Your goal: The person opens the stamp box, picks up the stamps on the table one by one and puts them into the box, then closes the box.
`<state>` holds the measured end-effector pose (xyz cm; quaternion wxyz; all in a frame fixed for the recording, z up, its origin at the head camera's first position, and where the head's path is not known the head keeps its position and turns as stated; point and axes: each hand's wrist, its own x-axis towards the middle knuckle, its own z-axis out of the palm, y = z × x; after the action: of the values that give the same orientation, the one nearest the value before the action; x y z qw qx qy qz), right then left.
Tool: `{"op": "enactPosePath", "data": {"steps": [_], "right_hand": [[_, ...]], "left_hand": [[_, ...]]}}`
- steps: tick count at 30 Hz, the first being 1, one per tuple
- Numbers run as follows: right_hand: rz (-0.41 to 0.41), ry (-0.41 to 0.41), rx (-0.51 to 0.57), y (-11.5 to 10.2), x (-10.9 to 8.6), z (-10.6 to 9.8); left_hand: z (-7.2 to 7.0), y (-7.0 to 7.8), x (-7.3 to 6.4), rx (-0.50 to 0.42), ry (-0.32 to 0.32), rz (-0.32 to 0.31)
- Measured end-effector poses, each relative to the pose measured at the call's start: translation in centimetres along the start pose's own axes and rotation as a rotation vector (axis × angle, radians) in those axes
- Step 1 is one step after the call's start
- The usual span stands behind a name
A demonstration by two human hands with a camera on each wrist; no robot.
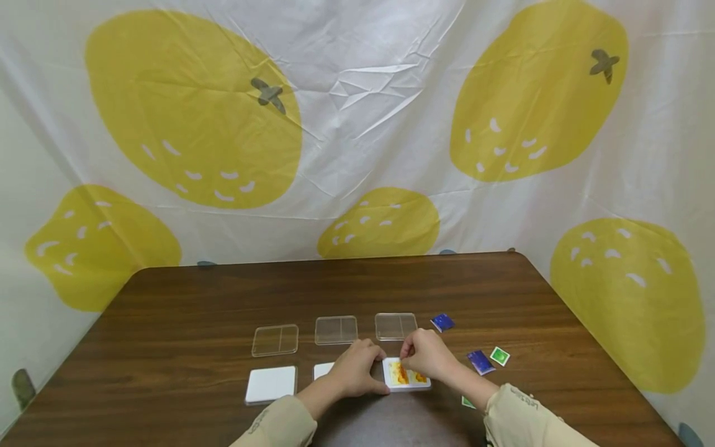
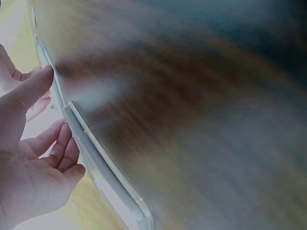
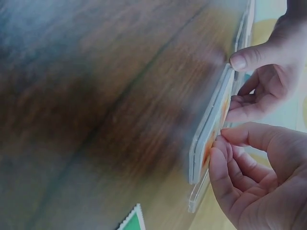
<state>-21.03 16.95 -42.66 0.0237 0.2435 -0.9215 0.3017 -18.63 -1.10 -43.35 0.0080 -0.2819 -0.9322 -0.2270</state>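
A flat white case (image 1: 409,386) lies on the table, bearing two yellow-and-orange stamps, a left one (image 1: 399,374) and a right one (image 1: 420,378). My left hand (image 1: 356,367) steadies the case by its left side, the thumb at the near corner and the fingers toward the far one. Over the case's upper part, my right hand (image 1: 429,354) brings thumb and index together at the left stamp and appears to pinch it. In the right wrist view, the fingertips of my right hand (image 3: 254,177) meet against the case's printed face; what lies between them is mostly hidden.
Left of the case lie a white case (image 1: 270,385) and another partly covered one (image 1: 322,370). Behind are clear lids: left (image 1: 275,340), middle (image 1: 336,330), right (image 1: 395,326). Blue packets (image 1: 481,362) and green stamps (image 1: 499,356) lie rightward on the wooden table (image 1: 184,310).
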Motion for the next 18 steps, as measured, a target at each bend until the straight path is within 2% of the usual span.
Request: {"op": "enactPosePath", "data": {"steps": [6, 9, 13, 18], "right_hand": [[-0.032, -0.016, 0.003, 0.0, -0.1, -0.4], [-0.059, -0.011, 0.01, 0.0, -0.3, -0.7], [-0.07, -0.025, 0.033, -0.1, -0.7, -1.2], [-0.068, -0.065, 0.072, -0.3, -1.4, -2.0]], "left_hand": [[0.0, -0.2, 0.0, 0.002, -0.011, -0.018], [-0.5, -0.4, -0.4, -0.021, -0.002, -0.017], [-1.7, -0.8, -1.5, -0.057, 0.012, 0.0], [-2.7, -2.7, -3.7, -0.077, 0.018, 0.015]]}}
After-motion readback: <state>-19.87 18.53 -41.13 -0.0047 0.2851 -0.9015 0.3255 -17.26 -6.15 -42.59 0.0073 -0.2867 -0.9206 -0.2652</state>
